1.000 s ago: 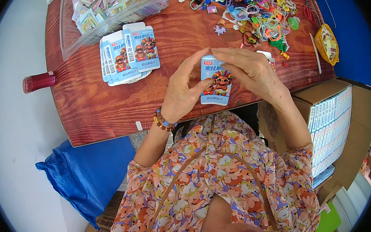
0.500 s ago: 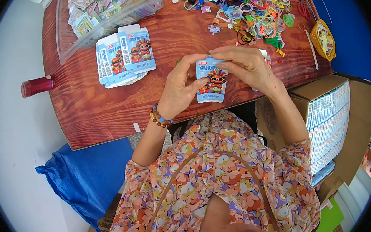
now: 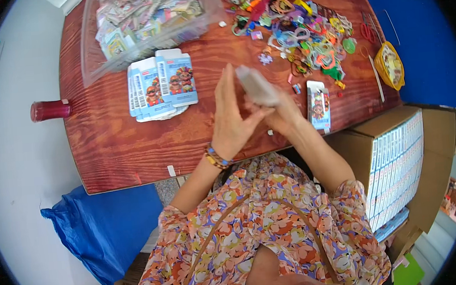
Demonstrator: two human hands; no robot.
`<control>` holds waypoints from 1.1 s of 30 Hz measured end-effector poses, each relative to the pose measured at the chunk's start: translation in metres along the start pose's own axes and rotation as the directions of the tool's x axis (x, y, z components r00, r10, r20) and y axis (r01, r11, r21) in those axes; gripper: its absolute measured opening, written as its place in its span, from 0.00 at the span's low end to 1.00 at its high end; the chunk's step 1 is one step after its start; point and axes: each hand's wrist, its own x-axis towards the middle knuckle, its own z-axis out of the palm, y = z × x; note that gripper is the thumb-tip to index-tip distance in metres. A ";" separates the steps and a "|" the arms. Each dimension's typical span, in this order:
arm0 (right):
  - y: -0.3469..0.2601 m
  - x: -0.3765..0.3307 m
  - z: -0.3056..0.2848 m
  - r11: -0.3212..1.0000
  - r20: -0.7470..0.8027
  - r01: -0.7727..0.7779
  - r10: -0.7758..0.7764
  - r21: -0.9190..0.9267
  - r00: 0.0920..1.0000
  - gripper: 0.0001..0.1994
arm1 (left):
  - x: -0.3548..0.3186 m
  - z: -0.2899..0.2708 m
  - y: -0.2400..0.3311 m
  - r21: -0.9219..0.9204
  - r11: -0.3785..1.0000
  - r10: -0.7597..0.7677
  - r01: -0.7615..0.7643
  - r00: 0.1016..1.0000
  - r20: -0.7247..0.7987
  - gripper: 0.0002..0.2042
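Observation:
My right hand [image 3: 284, 115] grips a small flat card box [image 3: 256, 85], blurred and turned so its plain grey side shows. My left hand [image 3: 232, 118] has its fingers spread and its palm pressed against the box and the right hand. Both hands are over the wooden table [image 3: 116, 146], near its front edge. A pile of the same blue printed flat boxes [image 3: 160, 84] lies to the left of my hands. One more such box [image 3: 319, 106] lies just right of my right hand.
A clear plastic tray [image 3: 143, 20] of printed packets stands at the back left. Several colourful small toys [image 3: 299, 29] are spread at the back right, with a yellow pouch [image 3: 390, 65] beside them. A red cylinder [image 3: 48, 110] sticks out at the table's left edge. A carton of blue boxes [image 3: 395, 156] stands to my right.
The box has been turned from its printed face to its plain side. My left hand's fingers have spread out, and the view has dropped lower over the table.

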 end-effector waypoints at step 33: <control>-0.129 0.133 0.143 -0.123 0.570 0.574 -0.399 -0.810 0.718 0.10 | 0.005 -0.071 -0.031 0.015 0.989 -0.144 0.149 0.977 -0.159 0.38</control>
